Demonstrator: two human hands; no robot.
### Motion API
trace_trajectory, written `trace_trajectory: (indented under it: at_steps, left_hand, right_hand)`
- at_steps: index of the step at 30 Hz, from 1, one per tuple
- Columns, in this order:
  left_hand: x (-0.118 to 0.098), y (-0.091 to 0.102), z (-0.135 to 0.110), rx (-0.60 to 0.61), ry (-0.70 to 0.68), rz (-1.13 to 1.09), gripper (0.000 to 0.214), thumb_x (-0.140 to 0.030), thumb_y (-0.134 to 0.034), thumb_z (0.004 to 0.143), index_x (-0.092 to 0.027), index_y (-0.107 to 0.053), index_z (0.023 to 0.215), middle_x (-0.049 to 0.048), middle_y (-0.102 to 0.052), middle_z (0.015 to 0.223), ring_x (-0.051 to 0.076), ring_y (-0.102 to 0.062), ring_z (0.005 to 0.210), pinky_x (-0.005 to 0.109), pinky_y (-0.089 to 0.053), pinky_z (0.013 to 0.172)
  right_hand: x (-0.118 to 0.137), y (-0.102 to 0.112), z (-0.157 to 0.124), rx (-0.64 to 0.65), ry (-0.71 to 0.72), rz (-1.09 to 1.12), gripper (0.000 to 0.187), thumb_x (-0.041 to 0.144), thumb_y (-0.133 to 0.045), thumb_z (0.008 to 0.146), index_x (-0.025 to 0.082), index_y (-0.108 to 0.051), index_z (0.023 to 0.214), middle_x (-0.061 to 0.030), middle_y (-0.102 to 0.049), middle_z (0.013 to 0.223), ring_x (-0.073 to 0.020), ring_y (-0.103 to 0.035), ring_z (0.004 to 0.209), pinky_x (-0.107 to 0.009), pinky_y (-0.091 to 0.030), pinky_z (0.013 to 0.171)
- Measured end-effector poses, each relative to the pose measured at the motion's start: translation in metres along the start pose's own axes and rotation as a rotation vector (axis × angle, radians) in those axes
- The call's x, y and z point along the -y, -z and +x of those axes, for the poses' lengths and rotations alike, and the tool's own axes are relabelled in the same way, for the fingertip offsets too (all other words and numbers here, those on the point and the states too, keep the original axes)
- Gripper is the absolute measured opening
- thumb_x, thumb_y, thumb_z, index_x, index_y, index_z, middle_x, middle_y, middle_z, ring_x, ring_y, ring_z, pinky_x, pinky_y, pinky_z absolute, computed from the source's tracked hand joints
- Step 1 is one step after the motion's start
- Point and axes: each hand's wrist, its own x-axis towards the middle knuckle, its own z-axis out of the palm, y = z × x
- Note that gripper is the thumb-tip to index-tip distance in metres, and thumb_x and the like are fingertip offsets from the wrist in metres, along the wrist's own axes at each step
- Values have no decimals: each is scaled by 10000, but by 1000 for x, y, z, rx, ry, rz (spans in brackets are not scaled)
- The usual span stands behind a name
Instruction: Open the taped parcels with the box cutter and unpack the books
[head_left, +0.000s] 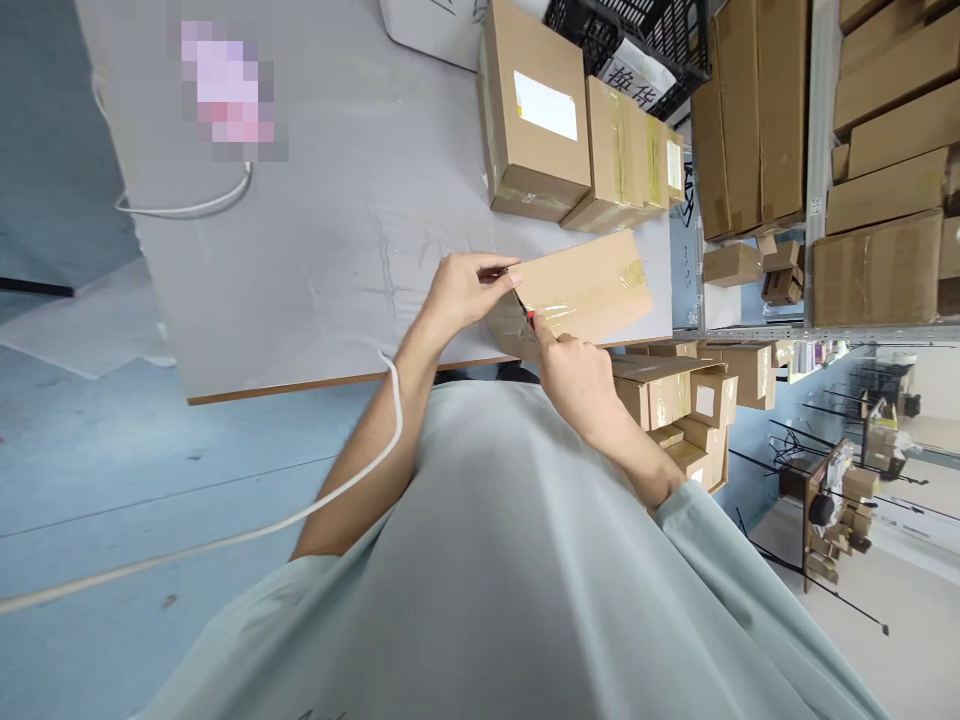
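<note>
1 cardboard box (592,285) sits at the near right part of the table (300,250); long, plain brown, w/ shiny yellowish tape on top & at its left end; 1 red-and-dark cutter (531,319) is at that left end; right hand (579,385) has fingers curled round the cutter, index stretched fwd; left hand (461,290) is at the box's far left corner, thumb & fingers narrow, can't tell if they grip; table's near edge runs just by the box; broad grey surface spreads left, narrow strip btwn box & the row of boxes (622,150) on the far side, min. 3, exact no. unclear; 1 black crate (679,70) beyond; 1 blurred pinkish item (225,85) far left; 1 white cord (225,542) by the left forearm (375,450); shelving (817,200) right.
</note>
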Motion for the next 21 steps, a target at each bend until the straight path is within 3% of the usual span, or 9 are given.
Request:
trace_trajectory:
  at_steps: [4, 8, 15, 18, 21]
  left_hand:
    - [2, -6, -5, -12, 0, 17, 315, -366, -917, 908, -215, -934, 1184, 95, -899, 1233, 343, -831, 1212, 495, -638, 1197]
    - [3, -11, -8, -97, -12, 34, 298, -351, -860, 957, -210, -920, 1214, 100, -888, 1301, 330, -819, 1273, 473, -628, 1215]
    - [-2, -15, -12, -159, -17, 81, 318, -426, -809, 1013, -224, -906, 1238, 91, -877, 1357, 333, -810, 1313, 476, -627, 1230]
    - [-1, -13, -12, -162, -25, 104, 383, -505, -820, 1013, -231, -894, 1271, 90, -873, 1370, 341, -799, 1335, 482, -617, 1243]
    - [-3, -12, -9, -182, -36, 131, 396, -523, -794, 1028, -237, -880, 1288, 88, -869, 1372, 339, -797, 1330, 501, -613, 1252]
  right_hand:
    - [-7, 5, -7, 63, -7, -37, 681, 104, -412, 1178, 185, -399, 1854, -226, -870, 1208, -310, -871, 1107, -365, -662, 937]
    - [-12, 3, -3, 47, 37, -21, 673, 140, -449, 1183, 183, -386, 1851, -239, -864, 1249, -320, -860, 1158, -378, -659, 978]
    - [-24, -14, -15, 149, 77, 14, 661, 95, -438, 1163, 182, -457, 1817, -215, -874, 1180, -316, -874, 1133, -365, -659, 944]
    - [-41, -25, -25, 106, 104, 93, 657, 167, -432, 1196, 223, -418, 1850, -179, -884, 1161, -304, -876, 1060, -358, -649, 925]
    - [-71, -39, -30, -61, 65, 251, 644, 270, -450, 1213, 271, -428, 1856, -137, -895, 1201, -291, -864, 1013, -342, -641, 912]
